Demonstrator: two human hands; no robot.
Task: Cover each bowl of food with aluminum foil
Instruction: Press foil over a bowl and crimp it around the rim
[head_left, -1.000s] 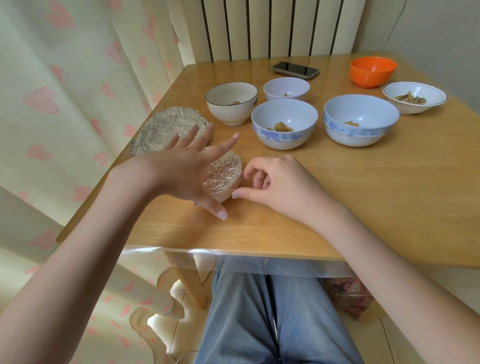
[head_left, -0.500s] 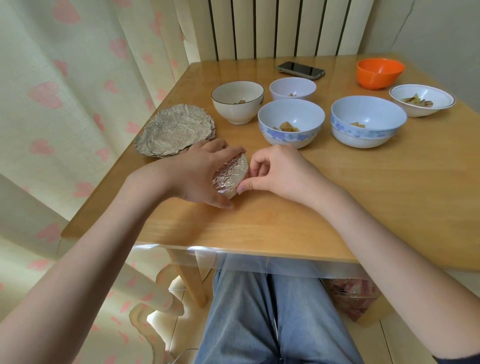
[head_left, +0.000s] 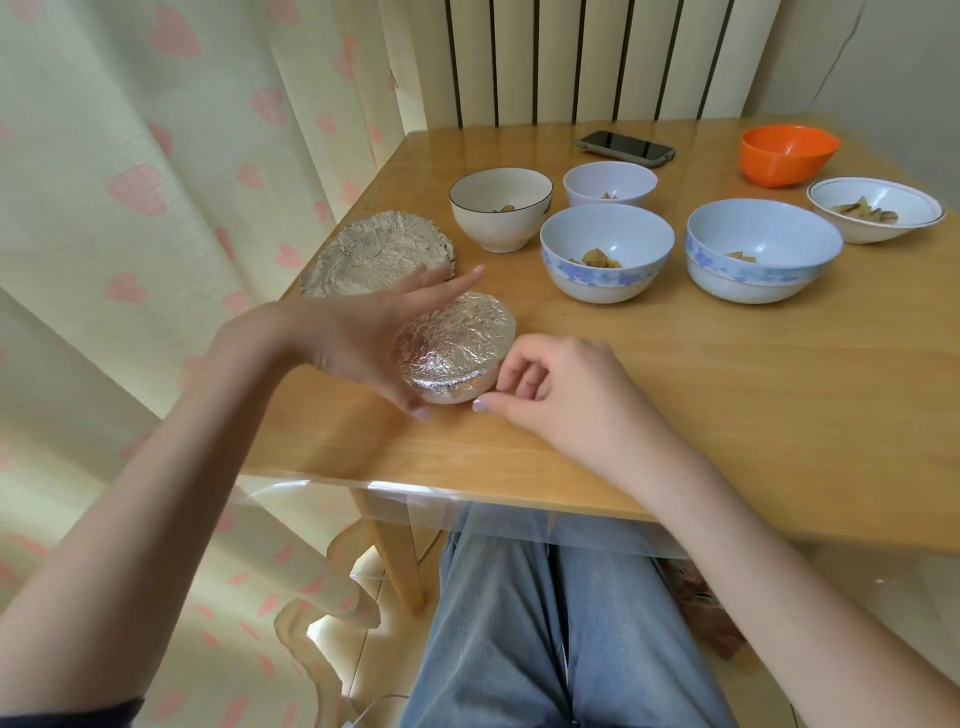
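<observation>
A small bowl wrapped in crinkled aluminum foil (head_left: 457, 343) stands near the table's front left. My left hand (head_left: 363, 332) is spread with straight fingers along the bowl's left side, thumb low by its base. My right hand (head_left: 550, 384) sits at the bowl's right side, fingers curled, fingertips at the foil's lower edge. A stack of round foil sheets (head_left: 374, 252) lies behind the left hand. Several uncovered bowls with bits of food stand farther back: a white one (head_left: 501, 208), two blue-patterned ones (head_left: 607, 252) (head_left: 762, 249), a small pale one (head_left: 610, 183) and a shallow one (head_left: 875, 208).
An orange bowl (head_left: 787, 153) and a dark phone (head_left: 623, 148) lie at the table's far side. A heart-patterned curtain (head_left: 156, 208) hangs close on the left. The wooden table (head_left: 727, 395) has a clear plastic cover over its front edge.
My left hand, which gripped over the foil-covered bowl half a second ago, has opened and spread beside it. The bowl's foil top shows fully. The right hand stays at the bowl's right edge.
</observation>
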